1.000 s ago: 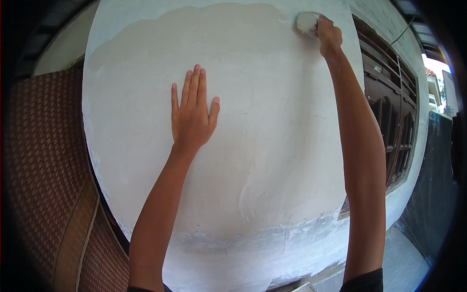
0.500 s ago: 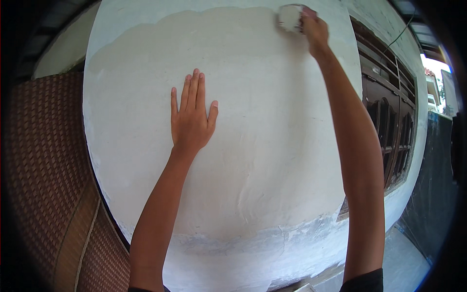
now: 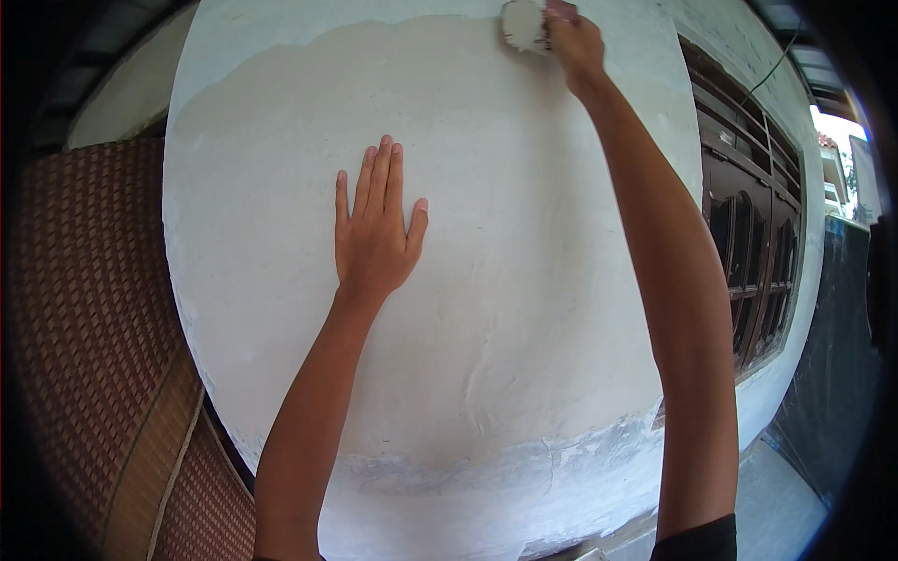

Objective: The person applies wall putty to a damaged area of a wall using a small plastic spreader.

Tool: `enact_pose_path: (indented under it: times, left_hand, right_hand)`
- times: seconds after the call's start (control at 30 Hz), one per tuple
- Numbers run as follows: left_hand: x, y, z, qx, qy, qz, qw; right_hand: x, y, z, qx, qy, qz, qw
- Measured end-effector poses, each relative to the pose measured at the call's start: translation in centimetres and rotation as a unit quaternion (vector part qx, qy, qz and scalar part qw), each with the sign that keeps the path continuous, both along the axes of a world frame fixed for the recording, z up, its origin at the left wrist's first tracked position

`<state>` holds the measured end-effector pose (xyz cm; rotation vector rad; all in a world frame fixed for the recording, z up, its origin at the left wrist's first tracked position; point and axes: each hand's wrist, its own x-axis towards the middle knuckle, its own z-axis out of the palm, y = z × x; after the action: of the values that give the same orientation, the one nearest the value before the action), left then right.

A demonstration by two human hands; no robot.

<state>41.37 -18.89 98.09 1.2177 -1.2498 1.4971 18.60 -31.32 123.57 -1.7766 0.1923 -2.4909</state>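
My left hand [image 3: 374, 224] lies flat against the pale wall [image 3: 449, 309], its fingers stretched upward and the thumb held apart. It holds nothing. High on the wall, my right hand [image 3: 578, 49] is closed round the reddish-brown grip of a putty knife [image 3: 523, 26]. Pale filler coats the face of this tool, and its working edge is hard to make out. Around it runs the upper border of a greyish-beige coated patch, with whiter wall above.
To the right is a dark wooden window [image 3: 748, 224] with slats above it. Brown woven panels [image 3: 89, 309] stand along the left. Low down, the wall surface [image 3: 552, 467] is rough and whitish. A dark sheet [image 3: 823, 346] hangs at the far right.
My right hand has moved left along the top of the coated patch with the putty knife, and slightly up. The left hand stays flat on the wall, nearly in the same spot.
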Motion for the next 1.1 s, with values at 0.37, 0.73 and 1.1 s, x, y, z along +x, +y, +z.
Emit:
enact_pose_path:
  times: [0.37,0.73,1.1]
  left_hand:
    - [-0.5,-0.5,-0.1,-0.003,0.008,0.009,1.000]
    - [-0.5,-0.4,-0.1,0.000,0.007,-0.002,1.000]
    - [-0.5,-0.5,0.1,-0.005,-0.016,-0.024,1.000]
  right_hand:
    - [-7.3,-3.5,1.9,0.116,-0.132,0.020,0.984]
    - [-4.7,-3.4,-0.3,0.097,-0.015,-0.173,0.980]
    - [1.0,-3.5,0.2,0.031,0.073,-0.171,0.982]
